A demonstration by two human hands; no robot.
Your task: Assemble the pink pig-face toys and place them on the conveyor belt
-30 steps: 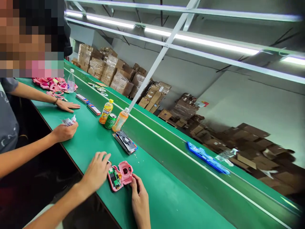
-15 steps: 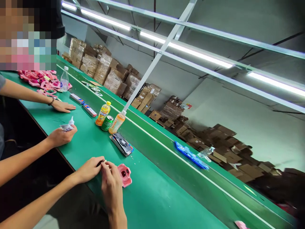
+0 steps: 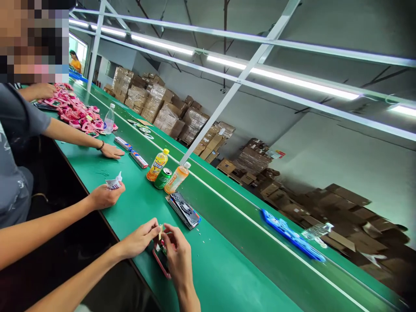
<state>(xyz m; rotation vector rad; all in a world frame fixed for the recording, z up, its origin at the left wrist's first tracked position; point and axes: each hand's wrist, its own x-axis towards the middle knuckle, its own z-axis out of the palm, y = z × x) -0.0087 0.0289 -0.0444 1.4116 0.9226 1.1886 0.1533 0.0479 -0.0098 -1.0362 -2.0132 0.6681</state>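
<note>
a pink plastic toy casing (image 3: 159,261) with a green circuit board (image 3: 161,250) is held against the green conveyor bench (image 3: 221,277), clasped between the left hand (image 3: 138,238) and the right hand (image 3: 177,253), which are brought together over it; a small pale piece (image 3: 160,229) is pinched at its top edge.

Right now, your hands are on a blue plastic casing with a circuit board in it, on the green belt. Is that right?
Not quite: the head view shows that the casing between the left hand and the right hand is pink, not blue. The rest stands: both hands are on it, with the circuit board in it, on the green belt.
</note>
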